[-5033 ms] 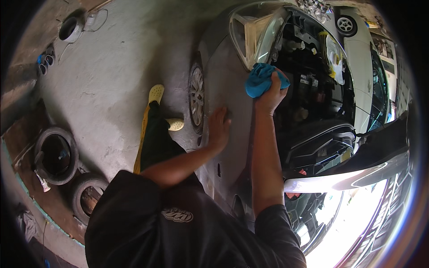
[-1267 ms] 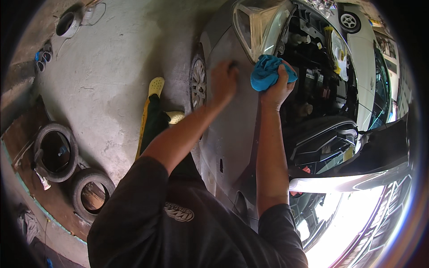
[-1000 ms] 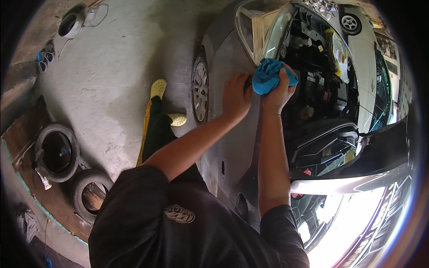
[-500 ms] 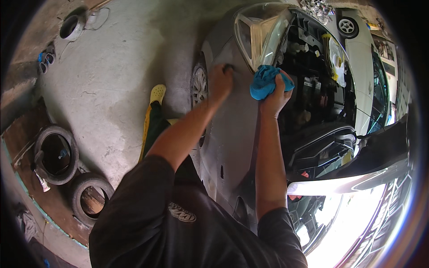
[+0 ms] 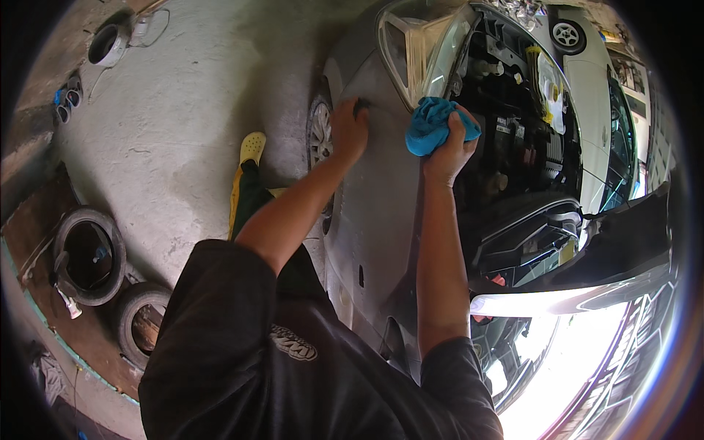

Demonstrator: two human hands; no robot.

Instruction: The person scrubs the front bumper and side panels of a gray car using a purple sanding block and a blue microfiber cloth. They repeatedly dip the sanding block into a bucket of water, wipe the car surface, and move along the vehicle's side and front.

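Note:
My right hand (image 5: 452, 150) is closed around a bunched blue cloth (image 5: 427, 126), held at the inner edge of the grey car fender (image 5: 381, 191), just below the headlight (image 5: 422, 55). On the fender, my left hand (image 5: 347, 130) rests with its fingers curled over a small dark piece (image 5: 361, 108) that looks like a pad; most of it is hidden by the hand. The fender surface is dull and matte. Brownish strips, like masking tape, cover part of the headlight.
To the right lies the open engine bay (image 5: 513, 147), with the raised hood (image 5: 572, 301) nearer me. A white car (image 5: 594, 110) stands beyond. Old tires (image 5: 90, 255) lie at the left. The front wheel (image 5: 320, 132) is below my left hand.
My left hand has shifted slightly left on the fender, toward the wheel side, with the dark piece. The blue cloth stays gripped in my right hand; the whole view has moved a little.

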